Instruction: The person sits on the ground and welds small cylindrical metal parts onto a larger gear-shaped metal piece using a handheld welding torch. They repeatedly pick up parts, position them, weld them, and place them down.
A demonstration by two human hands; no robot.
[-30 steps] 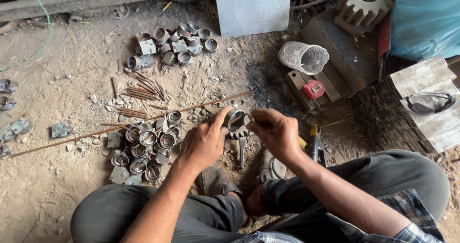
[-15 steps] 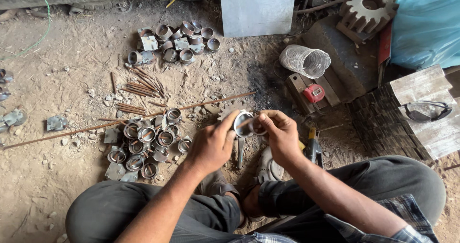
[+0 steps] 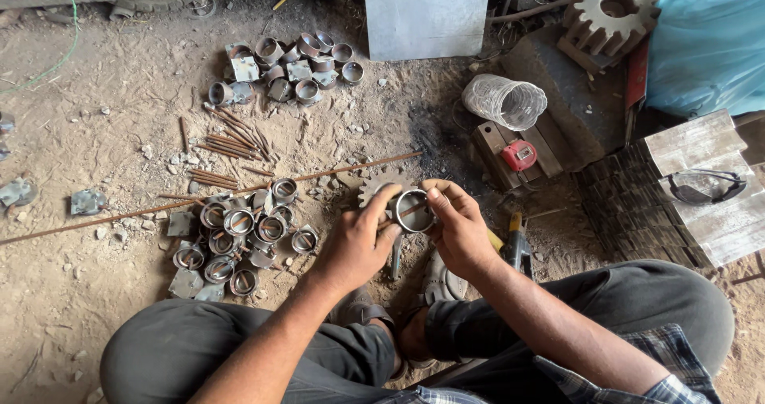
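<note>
Bare dirt floor [image 3: 96,292], dusty and strewn with pebbles, filling most of the frame. At centre, left hand [image 3: 356,245] and right hand [image 3: 458,227] both closed around a short metal ring [image 3: 414,210], held just above the ground with its open end toward the camera; a thin rod [image 3: 392,219] pinched across it. Directly behind the ring, a small toothed gear [image 3: 373,187] lying on the dirt. Left of the hands, a cluster of similar rings on square plates [image 3: 235,237]; a second cluster [image 3: 287,69] at upper centre-left. Between the two clusters, loose short rods [image 3: 227,137], and one long rod [image 3: 207,201] stretching from left edge toward centre. Along the top edge, a grey metal sheet [image 3: 426,13] standing upright. To the upper right, a coil of wire mesh [image 3: 504,101], a red tape measure [image 3: 519,154] on a wooden block, a large gear [image 3: 613,5], and a blue plastic bag [image 3: 709,41]. At right, safety glasses [image 3: 701,187] resting on a wooden board. Crossed legs in dark trousers [image 3: 239,348] along the bottom.
</note>
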